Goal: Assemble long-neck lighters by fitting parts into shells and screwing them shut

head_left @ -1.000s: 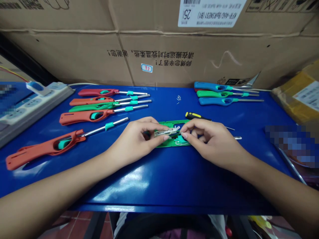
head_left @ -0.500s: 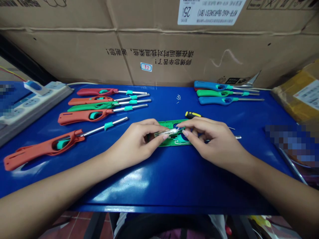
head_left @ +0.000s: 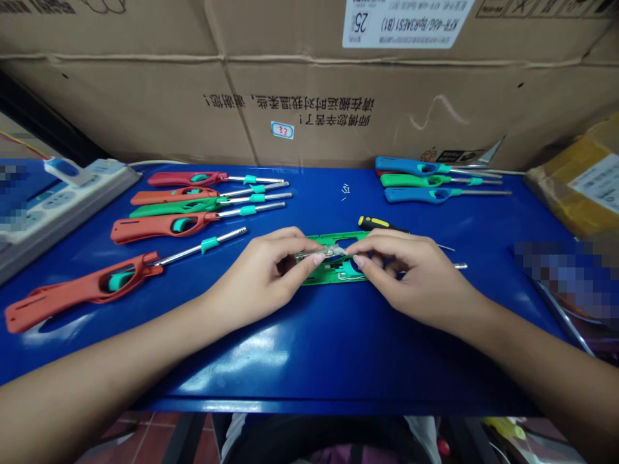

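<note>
An opened green lighter shell (head_left: 333, 274) lies on the blue table (head_left: 309, 348) in front of me. Above it I hold a small clear gas tank part (head_left: 323, 252). My left hand (head_left: 264, 274) pinches its left end between thumb and fingers. My right hand (head_left: 411, 270) pinches its right end with thumb and forefinger. A metal nozzle tip (head_left: 461, 265) sticks out from behind my right hand.
Several orange and green long-nozzle lighters (head_left: 184, 222) lie at the left. Three blue and green lighters (head_left: 425, 182) lie at the back right. A black-and-yellow screwdriver (head_left: 377, 223) rests behind my hands. Cardboard boxes (head_left: 309, 84) wall the back. A power strip (head_left: 53, 200) sits far left.
The clear part has been turned and lifted slightly between my fingers. Both hands stay over the green shell.
</note>
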